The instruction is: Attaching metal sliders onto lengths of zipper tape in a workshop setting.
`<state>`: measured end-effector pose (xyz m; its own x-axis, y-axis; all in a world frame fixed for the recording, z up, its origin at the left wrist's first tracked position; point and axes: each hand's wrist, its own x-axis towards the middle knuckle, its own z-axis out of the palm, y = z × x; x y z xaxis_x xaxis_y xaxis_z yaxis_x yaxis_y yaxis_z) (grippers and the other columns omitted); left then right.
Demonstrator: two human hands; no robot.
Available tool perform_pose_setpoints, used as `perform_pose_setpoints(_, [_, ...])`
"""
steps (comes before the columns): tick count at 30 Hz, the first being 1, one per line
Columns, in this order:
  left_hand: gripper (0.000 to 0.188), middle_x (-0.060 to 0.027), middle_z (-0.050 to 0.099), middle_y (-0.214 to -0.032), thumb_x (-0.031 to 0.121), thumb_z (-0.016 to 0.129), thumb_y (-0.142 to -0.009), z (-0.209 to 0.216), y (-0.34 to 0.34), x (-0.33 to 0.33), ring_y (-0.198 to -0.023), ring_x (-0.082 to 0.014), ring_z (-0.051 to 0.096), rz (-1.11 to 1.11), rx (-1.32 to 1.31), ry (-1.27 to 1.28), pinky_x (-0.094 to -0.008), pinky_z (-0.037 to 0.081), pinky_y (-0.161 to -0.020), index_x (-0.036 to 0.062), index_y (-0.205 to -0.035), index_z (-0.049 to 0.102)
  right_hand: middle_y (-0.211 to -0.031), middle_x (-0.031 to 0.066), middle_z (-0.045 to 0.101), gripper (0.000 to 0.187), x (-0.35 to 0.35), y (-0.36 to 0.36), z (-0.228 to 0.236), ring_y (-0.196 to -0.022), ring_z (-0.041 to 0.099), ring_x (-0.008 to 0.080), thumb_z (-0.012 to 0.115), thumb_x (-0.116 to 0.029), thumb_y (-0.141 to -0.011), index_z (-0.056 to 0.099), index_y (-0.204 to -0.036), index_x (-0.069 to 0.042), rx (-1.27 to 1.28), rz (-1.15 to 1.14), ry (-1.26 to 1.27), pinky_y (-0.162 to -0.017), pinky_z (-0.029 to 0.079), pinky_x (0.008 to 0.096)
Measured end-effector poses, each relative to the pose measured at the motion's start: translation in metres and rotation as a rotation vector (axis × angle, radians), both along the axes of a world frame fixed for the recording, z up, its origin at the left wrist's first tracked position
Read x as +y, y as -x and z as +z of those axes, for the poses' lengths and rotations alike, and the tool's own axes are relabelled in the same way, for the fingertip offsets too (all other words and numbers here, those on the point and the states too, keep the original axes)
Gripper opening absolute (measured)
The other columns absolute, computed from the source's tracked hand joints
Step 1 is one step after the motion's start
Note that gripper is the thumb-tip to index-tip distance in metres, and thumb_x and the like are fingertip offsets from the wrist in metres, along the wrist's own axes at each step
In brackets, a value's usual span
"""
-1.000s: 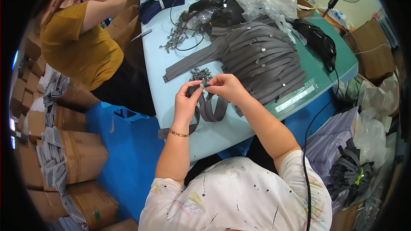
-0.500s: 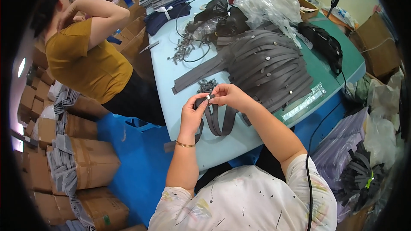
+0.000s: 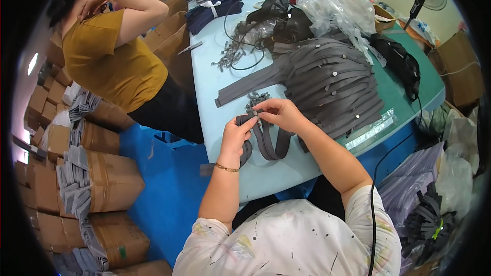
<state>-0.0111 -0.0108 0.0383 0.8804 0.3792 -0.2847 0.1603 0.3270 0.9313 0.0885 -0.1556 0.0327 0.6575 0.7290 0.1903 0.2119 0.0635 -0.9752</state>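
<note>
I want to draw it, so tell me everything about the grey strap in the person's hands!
The grey strap is a flat, dull band that looks like woven fabric. It hangs in a loose loop over the pale blue table, near its front edge. The left hand and right hand pinch its upper end together, where a small metal piece seems to sit. A big pile of similar straps lies just behind.

Pale blue table (image 3: 215,84), heap of grey straps (image 3: 332,79), metal clips (image 3: 227,56), black cable (image 3: 240,30), folded dark cloth (image 3: 209,10)
</note>
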Motion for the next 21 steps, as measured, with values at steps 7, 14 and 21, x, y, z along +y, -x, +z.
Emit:
perform_pose_setpoints(7, [0.011, -0.0022, 0.062, -0.075, 0.007, 0.067, -0.078, -0.003, 0.001, 0.001, -0.051, -0.002, 0.042, -0.037, -0.011, -0.048, -0.0163, 0.027, -0.042, 0.0019, -0.087, 0.063, -0.075, -0.0017, 0.057, 0.024, 0.0, -0.001, -0.01, -0.066, 0.051, 0.0047, 0.063, -0.005, -0.082, 0.067, -0.104, -0.011, 0.03, 0.016, -0.001, -0.06, 0.042, 0.0208])
perform_pose_setpoints(14, [0.011, -0.0012, 0.062, -0.075, 0.007, 0.067, -0.078, -0.007, 0.002, 0.0, -0.051, -0.0012, 0.041, -0.044, 0.003, -0.053, -0.0159, 0.027, -0.042, 0.0032, -0.088, 0.064, -0.074, -0.0024, 0.058, 0.025, -0.002, 0.005, -0.007, -0.066, 0.05, 0.004, 0.062, -0.003, -0.081, 0.067, -0.104, -0.011, 0.048, -0.014, 0.033, -0.061, 0.042, 0.02])
perform_pose_setpoints(21, [0.01, -0.0001, 0.061, -0.075, 0.007, 0.067, -0.078, -0.005, 0.002, -0.003, -0.051, -0.0011, 0.041, -0.011, 0.017, -0.092, -0.0159, 0.027, -0.042, 0.0037, -0.087, 0.064, -0.073, -0.005, 0.057, 0.026, 0.0, 0.003, -0.014, -0.067, 0.047, 0.0021, 0.062, -0.003, -0.082, 0.066, -0.107, -0.009, 0.122, 0.019, -0.014, -0.06, 0.04, 0.0185])
